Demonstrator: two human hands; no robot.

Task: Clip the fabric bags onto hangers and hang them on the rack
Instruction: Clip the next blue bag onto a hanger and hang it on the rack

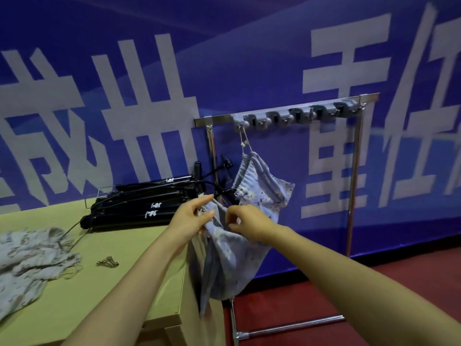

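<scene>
L hand [188, 221], R hand [249, 223] pinch bag [230, 260] top — beside table [129, 283] edge.

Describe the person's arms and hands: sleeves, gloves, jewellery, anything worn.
Nothing worn shows. The left forearm and right forearm are bare to the frame's edge, no sleeves in view. The left hand and right hand are ungloved, with no visible ring, watch or bracelet.
</scene>
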